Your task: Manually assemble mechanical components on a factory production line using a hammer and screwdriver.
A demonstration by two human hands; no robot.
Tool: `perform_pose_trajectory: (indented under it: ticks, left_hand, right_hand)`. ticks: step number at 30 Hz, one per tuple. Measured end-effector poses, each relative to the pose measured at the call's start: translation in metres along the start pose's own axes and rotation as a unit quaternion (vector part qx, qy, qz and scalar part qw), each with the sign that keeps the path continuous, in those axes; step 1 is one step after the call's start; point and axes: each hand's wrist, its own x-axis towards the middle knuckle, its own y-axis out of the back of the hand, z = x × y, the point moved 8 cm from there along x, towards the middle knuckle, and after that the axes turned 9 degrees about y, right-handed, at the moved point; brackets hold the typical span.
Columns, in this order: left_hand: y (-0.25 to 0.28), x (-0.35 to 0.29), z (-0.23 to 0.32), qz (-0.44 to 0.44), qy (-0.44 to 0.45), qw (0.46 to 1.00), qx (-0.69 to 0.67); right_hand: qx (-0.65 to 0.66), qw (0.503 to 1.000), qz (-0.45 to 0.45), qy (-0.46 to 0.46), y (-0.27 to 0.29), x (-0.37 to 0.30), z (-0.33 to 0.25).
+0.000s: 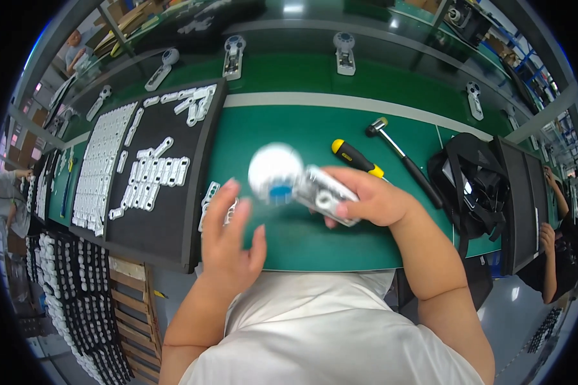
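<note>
My right hand [366,196] is wrapped around the flat rectangular body of a white device with a round head [327,197]. Its white round head [276,168] carries a blue patch, points left above the green mat, and is smeared by motion. To the left, my left hand [230,244] is raised with its fingers apart and nothing in it, not touching the device. Small white plastic parts [210,200] lie just behind the left fingers, partly hidden by them.
Right of the device lie a yellow-and-black screwdriver [353,156], a hammer [404,160] and a black bag [472,186]. A black foam tray [186,144] with many white parts stands left. Similar devices [234,56] sit along a green surface behind. Another person's hand [547,236] shows far right.
</note>
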Motion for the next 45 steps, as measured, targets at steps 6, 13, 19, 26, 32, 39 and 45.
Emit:
perform_pose_trajectory:
  ticks: [6, 13, 19, 26, 32, 39, 45]
  left_hand:
    - [-0.039, -0.052, -0.012, -0.223, 0.002, 0.974, -0.039]
    - [-0.060, -0.055, -0.008, -0.255, -0.007, 0.967, 0.006]
    - [-0.061, -0.053, -0.006, -0.250, -0.001, 0.968, 0.017]
    - [-0.061, -0.053, -0.006, -0.248, -0.001, 0.969, 0.010]
    - [-0.061, -0.053, -0.006, -0.248, 0.001, 0.969, 0.020]
    - [-0.062, -0.053, -0.005, -0.249, 0.001, 0.968, 0.019]
    - [-0.060, -0.051, -0.005, -0.252, 0.001, 0.968, 0.015]
  right_hand:
    - [0.231, 0.931, 0.263, 0.106, 0.052, 0.000, 0.019]
    - [0.242, 0.906, 0.313, 0.150, 0.064, -0.010, 0.019]
    - [0.238, 0.907, 0.309, 0.159, 0.065, -0.011, 0.021]
    - [0.230, 0.911, 0.299, 0.167, 0.061, -0.009, 0.021]
    - [0.236, 0.908, 0.302, 0.167, 0.062, -0.008, 0.022]
    - [0.249, 0.900, 0.297, 0.198, 0.061, -0.010, 0.017]
    - [0.235, 0.896, 0.336, 0.170, 0.066, -0.014, 0.022]
